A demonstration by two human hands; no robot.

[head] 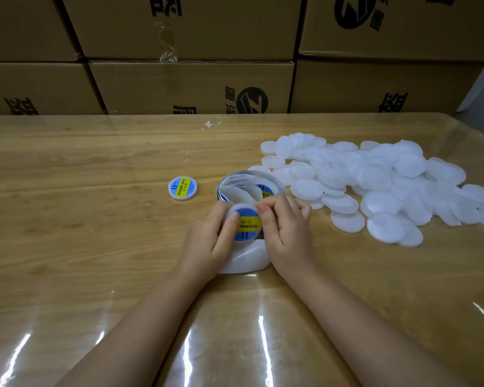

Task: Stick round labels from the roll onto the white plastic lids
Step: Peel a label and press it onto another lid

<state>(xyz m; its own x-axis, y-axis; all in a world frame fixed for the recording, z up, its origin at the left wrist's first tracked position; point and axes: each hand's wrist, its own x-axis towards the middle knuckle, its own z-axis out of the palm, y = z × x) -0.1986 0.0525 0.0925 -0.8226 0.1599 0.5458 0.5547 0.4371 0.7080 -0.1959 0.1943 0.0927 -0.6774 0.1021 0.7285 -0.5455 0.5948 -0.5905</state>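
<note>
My left hand [211,237] grips a white plastic lid [245,223] that bears a round blue and yellow label. My right hand [287,226] is curled over the lid's right edge, its fingertips pressing on the label. Just behind the hands stands the label roll [246,187], loosely unwound, with empty backing paper curling inside it. A loose strip of white backing paper [246,261] lies under my hands. One labelled lid [182,187] lies flat on the table to the left. A big heap of bare white lids [375,180] spreads out to the right.
The wooden table [95,219] has a glossy clear cover. Stacked cardboard boxes [190,85] form a wall along its far edge. A small scrap of white paper [211,124] lies near the back edge.
</note>
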